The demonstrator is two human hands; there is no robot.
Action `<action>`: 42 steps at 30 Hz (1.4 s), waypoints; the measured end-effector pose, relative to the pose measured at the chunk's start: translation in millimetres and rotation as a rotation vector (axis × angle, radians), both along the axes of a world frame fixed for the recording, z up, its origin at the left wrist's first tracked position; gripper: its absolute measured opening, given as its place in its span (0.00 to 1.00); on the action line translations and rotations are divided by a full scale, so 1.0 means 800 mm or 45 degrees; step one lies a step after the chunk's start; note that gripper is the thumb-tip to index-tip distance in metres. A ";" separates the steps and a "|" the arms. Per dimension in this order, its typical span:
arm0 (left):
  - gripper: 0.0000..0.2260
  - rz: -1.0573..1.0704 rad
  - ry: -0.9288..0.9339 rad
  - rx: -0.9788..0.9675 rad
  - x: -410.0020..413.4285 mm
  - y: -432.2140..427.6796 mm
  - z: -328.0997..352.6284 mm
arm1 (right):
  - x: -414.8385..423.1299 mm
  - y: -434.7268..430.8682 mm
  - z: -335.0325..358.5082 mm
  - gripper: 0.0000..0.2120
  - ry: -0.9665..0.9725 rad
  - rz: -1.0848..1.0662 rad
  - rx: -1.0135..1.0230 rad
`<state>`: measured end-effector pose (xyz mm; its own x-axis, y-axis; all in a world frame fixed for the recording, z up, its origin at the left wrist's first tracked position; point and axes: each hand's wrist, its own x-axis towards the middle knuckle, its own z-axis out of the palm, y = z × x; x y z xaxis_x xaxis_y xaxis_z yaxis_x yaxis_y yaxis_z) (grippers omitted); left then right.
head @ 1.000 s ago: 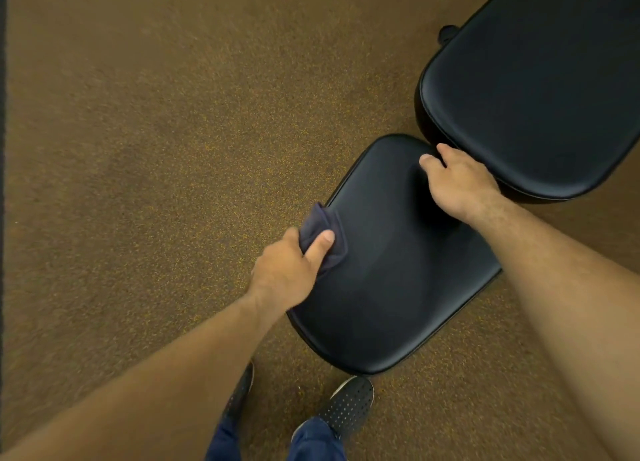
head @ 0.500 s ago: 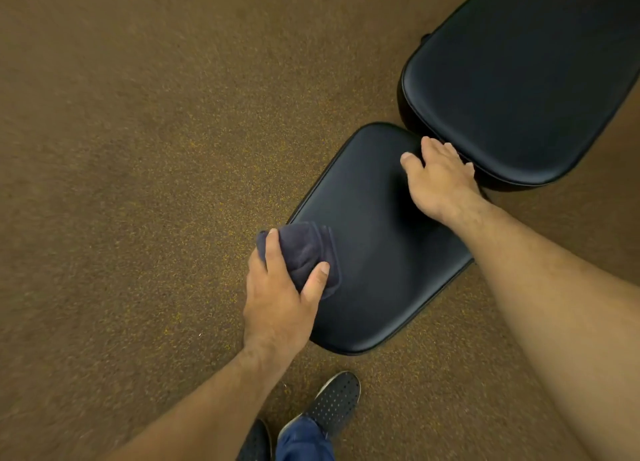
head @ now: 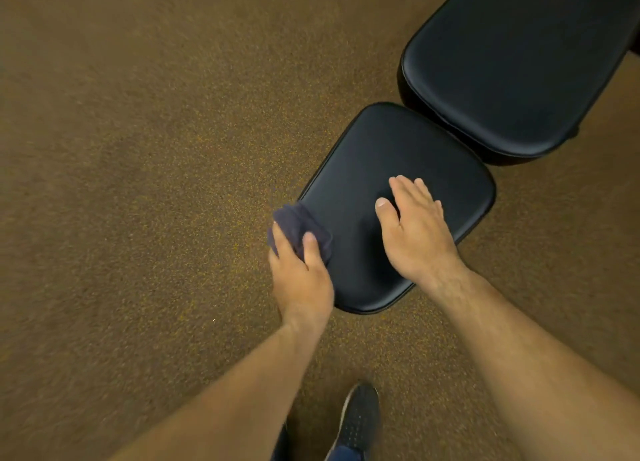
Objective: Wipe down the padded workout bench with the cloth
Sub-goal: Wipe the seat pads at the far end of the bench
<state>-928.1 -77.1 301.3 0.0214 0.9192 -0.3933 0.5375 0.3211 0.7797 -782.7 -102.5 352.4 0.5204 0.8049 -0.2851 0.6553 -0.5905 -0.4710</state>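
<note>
Bench (head: 519, 65): 2 blk leather-look pads, smooth, rounded corners. Cloth (head: 294, 223): dk blue, bunched, at seat pad (head: 391, 142) left edge, gripped by left hand (head: 301, 277). Right hand (head: 415, 235): flat, fingers straight, on seat pad. Floor (head: 138, 149): brown speckled carpet.

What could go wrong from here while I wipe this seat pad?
The cloth is bunched in the left hand at the left edge of the seat pad, partly over the carpet, so it may slip off and catch only the rim. The right hand lies flat on the pad's middle, so that patch could be missed or smudged.
</note>
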 end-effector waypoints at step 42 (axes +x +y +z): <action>0.20 -0.105 -0.063 -0.319 -0.022 -0.096 0.018 | -0.041 -0.027 -0.004 0.22 -0.065 0.320 0.054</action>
<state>-945.4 -154.2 316.1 0.1173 0.7875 -0.6051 0.5332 0.4641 0.7073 -815.5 -123.9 349.1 0.3154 0.9214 -0.2268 0.8024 -0.3866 -0.4546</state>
